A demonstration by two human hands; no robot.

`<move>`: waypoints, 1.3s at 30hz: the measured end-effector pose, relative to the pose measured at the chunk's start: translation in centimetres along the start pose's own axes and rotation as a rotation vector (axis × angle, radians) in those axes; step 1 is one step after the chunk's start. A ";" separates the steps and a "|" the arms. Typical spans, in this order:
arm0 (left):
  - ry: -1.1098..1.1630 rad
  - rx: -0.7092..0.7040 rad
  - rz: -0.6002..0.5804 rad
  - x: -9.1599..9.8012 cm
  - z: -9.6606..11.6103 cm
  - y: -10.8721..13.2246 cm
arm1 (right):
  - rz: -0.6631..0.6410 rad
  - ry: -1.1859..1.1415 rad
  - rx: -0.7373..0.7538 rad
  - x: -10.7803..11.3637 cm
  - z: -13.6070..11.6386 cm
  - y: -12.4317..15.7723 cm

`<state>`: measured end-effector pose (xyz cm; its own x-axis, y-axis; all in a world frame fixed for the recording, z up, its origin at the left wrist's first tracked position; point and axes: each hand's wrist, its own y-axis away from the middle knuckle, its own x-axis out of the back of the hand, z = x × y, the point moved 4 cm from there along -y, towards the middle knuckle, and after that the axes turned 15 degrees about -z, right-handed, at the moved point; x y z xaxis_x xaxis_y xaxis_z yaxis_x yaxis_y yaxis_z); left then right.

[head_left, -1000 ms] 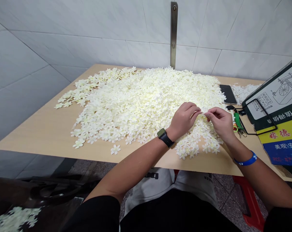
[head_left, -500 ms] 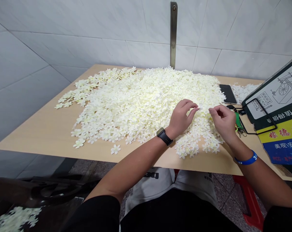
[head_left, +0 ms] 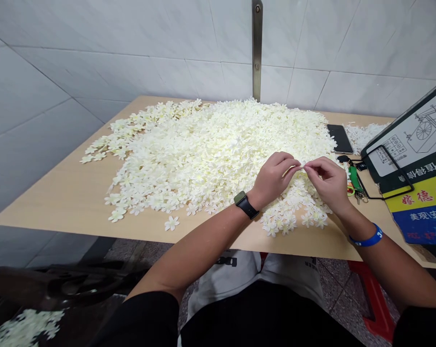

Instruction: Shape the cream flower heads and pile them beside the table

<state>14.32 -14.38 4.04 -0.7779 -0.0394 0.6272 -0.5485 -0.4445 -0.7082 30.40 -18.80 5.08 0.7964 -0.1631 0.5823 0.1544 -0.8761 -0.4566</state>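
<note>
A broad heap of cream-white artificial flowers point(head_left: 210, 149) with pale yellow centres covers much of the wooden tabletop point(head_left: 55, 197). Over its right side, my left hand point(head_left: 275, 176), with a black watch at the wrist, is closed in a pinch. My right hand point(head_left: 328, 180), a blue band on its wrist, pinches too, its fingertips meeting those of the left. Whatever lies between the fingertips is too small to make out. Loose flowers point(head_left: 281, 221) lie beneath the hands near the front edge.
Right of the heap are a dark phone point(head_left: 339, 138), small white scraps point(head_left: 364, 137), a green key holder point(head_left: 355, 179) and a printed cardboard box point(head_left: 416, 168). A tiled wall point(head_left: 160, 43) with a metal bracket point(head_left: 257, 53) stands behind. More flowers point(head_left: 26, 327) lie low left.
My right hand has moved left, so its fingertips now meet my left hand's. Before, a gap separated them. My left hand has shifted slightly.
</note>
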 end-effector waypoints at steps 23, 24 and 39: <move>0.113 0.102 0.047 0.4 -0.7 -0.1 | 0.121 -0.046 -0.134 0.7 1.2 -0.3; 0.115 0.096 0.049 0.3 -0.7 -0.1 | 0.138 -0.038 -0.140 0.9 1.1 -0.3; 0.003 0.019 0.015 -0.1 0.2 0.1 | -0.008 0.008 -0.021 0.2 0.0 -0.1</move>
<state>14.42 -14.55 3.98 -0.7868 -0.0436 0.6156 -0.5309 -0.4608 -0.7112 30.56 -18.73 5.26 0.7904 -0.1595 0.5914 0.1483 -0.8870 -0.4373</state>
